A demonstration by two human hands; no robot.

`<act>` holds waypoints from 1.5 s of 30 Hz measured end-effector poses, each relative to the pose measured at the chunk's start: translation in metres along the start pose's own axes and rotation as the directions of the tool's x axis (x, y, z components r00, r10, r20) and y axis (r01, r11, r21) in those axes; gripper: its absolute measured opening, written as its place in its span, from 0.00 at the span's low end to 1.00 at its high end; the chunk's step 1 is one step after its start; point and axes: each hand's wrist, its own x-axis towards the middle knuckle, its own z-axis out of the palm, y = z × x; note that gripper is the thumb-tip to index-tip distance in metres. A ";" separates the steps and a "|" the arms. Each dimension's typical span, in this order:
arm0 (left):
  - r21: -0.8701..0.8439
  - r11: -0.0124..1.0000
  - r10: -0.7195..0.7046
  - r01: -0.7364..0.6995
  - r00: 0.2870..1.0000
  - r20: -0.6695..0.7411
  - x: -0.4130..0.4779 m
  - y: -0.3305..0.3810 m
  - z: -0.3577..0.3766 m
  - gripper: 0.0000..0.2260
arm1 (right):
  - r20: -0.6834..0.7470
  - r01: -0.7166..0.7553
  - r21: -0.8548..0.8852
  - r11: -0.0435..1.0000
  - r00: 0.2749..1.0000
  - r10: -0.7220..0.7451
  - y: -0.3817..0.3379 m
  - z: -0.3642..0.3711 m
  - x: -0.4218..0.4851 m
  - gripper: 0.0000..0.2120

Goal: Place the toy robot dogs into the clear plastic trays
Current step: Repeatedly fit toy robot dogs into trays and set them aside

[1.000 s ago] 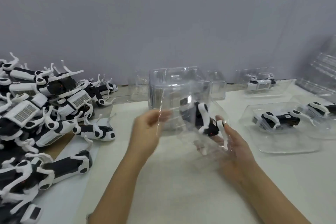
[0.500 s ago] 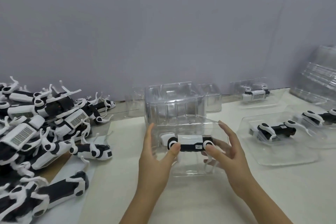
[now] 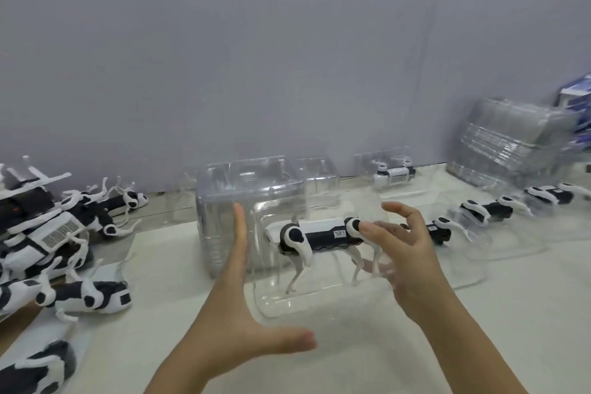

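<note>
Left hand (image 3: 233, 297) hovering flat, fingers straight, thumb splayed, gripping nothing; flanking clear tray (image 3: 307, 304) at nine o'clock, likely guarding against tipping, contact unclear. Right hand (image 3: 406, 249) spreading loose at three o'clock, one fingertip touching toy robot dog (image 3: 323, 235) at hip joint, nothing clasped; probably nudging it home. Dog lying inside tray, legs pointing toward six. Empty tray stack (image 3: 249, 189) waiting at eleven. Loose dogs (image 3: 54, 233) piling at nine; filled trays (image 3: 486, 214) lining up at two.
</note>
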 end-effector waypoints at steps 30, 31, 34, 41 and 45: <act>-0.675 0.544 -0.478 0.498 0.845 0.238 0.164 0.026 0.227 0.39 | -0.932 0.498 -0.056 0.865 0.286 -0.225 -0.024 -0.211 0.037 0.20; -0.662 0.555 -0.495 0.503 0.840 0.223 0.169 0.027 0.232 0.38 | -0.943 0.512 0.035 0.859 0.301 -0.141 -0.020 -0.219 0.037 0.20; -0.628 0.573 -0.537 0.527 0.820 0.198 0.185 0.027 0.246 0.37 | -0.919 0.527 0.211 0.823 0.394 -0.016 -0.013 -0.233 0.041 0.13; -0.572 0.605 -0.538 0.554 0.814 0.219 0.213 0.044 0.276 0.41 | -0.811 0.433 0.381 0.817 0.581 0.070 0.001 -0.236 0.053 0.21; -0.552 0.629 -0.525 0.547 0.823 0.216 0.222 0.047 0.279 0.43 | -0.807 0.427 0.334 0.840 0.590 0.022 0.007 -0.237 0.059 0.20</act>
